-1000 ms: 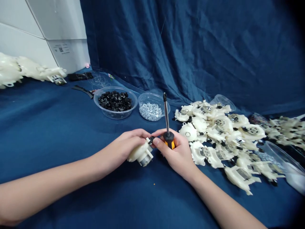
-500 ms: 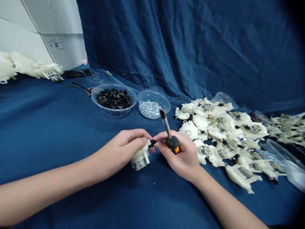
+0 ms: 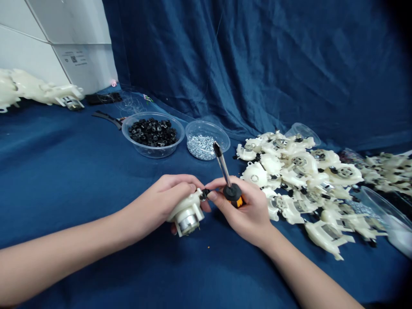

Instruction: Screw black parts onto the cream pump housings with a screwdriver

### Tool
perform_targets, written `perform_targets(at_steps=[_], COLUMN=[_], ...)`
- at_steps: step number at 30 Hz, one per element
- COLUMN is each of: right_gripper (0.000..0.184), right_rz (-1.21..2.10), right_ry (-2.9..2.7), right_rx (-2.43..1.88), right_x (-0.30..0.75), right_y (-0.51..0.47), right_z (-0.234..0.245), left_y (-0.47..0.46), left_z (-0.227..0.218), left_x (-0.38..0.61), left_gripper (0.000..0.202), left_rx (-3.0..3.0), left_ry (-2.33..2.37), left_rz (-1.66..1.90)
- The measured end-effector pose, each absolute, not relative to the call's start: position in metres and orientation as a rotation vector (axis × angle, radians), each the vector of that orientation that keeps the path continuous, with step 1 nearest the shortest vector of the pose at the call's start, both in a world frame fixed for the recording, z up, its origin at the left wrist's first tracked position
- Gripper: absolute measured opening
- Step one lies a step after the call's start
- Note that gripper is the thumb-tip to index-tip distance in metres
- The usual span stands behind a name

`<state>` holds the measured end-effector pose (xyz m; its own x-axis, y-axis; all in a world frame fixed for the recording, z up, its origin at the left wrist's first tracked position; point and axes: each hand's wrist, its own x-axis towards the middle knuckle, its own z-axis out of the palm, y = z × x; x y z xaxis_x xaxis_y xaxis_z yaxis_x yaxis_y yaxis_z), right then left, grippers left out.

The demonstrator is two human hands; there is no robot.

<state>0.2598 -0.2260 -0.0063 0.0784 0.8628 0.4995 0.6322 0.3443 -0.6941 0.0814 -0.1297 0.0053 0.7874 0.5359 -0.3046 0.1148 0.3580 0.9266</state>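
While the left hand (image 3: 159,201) curls its fingers (image 3: 178,184) around the cream plastic gearbox housing (image 3: 186,213), long axis running 7 to 1 o'clock above the blue cloth-covered desk (image 3: 80,180), the right hand (image 3: 241,212), at the housing's 3 o'clock, closes on an orange-and-black screwdriver (image 3: 232,194), steel shaft (image 3: 222,165) pointing 11 o'clock.

The left hand (image 3: 161,201) clasps a cream plastic gear motor (image 3: 186,218), and the right hand (image 3: 241,212) holds an orange-handled screwdriver (image 3: 232,193) just beside it.

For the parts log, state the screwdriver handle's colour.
Screwdriver handle: black and orange, best in the head view.
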Motion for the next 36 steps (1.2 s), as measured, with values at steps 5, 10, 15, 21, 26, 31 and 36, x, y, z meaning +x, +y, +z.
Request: perform_targets(at_steps=[5, 10, 15, 21, 26, 31, 36], right_gripper=[0.008, 0.01, 0.014, 0.015, 0.02, 0.019, 0.023], right_rz=[0.285, 0.292, 0.301, 0.304, 0.265, 0.271, 0.376], right_ry=[-1.65, -1.709, -1.718, -1.708, -1.758, -1.75, -1.674], right_rx=[-1.378, -1.315, -1.278, -1.267, -1.205, -1.22, -1.392], right_x=[0.26, 0.26, 0.259, 0.259, 0.263, 0.262, 0.261], right_y=[-0.227, -0.227, -0.225, -0.223, -0.223, -0.217, -0.219], right_z=[-0.006, -0.004, -0.007, -0.01, -0.01, -0.01, 0.003], left_y=[-0.131, -0.13, -0.127, -0.128, -0.128, -0.124, -0.118], left_z=[0.006, 0.006, 0.008, 0.006, 0.009, 0.007, 0.005], left_x=[0.08, 0.075, 0.074, 0.075, 0.071, 0.071, 0.073], left_gripper=[0.027, 0.032, 0.022, 0.025, 0.032, 0.034, 0.03], left_rx=[1.266, 1.482, 1.615, 1.654, 1.722, 1.748, 1.622], left_ry=[0.641, 0.587, 0.539, 0.534, 0.473, 0.465, 0.519], left_rz=[0.3, 0.282, 0.249, 0.227, 0.215, 0.198, 0.224])
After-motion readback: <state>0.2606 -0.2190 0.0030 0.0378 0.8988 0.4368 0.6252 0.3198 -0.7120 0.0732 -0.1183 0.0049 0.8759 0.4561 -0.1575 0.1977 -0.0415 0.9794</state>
